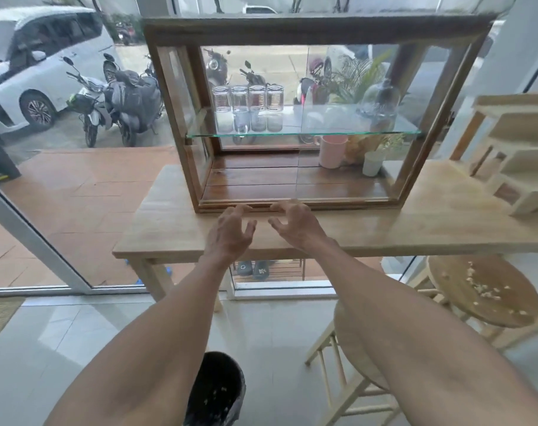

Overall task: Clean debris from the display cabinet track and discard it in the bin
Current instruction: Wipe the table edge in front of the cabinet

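Observation:
A wooden display cabinet [320, 29] with glass sides stands on a light wooden table [169, 222]. Its bottom front track [347, 205] runs along the lower edge. My left hand [231, 232] and my right hand [295, 224] hover side by side over the table, fingertips touching the track's middle-left part. Both hands have curled, spread fingers and nothing visible in them. Any debris in the track is too small to see. A dark bin [217, 392] with pale specks inside stands on the floor between my forearms.
Inside the cabinet, glass jars [249, 109] sit on a glass shelf and a pink cup [332, 152] on the floor. A round stool [483, 290] strewn with pale crumbs stands at right. A wooden rack [520, 155] sits on the table's right end.

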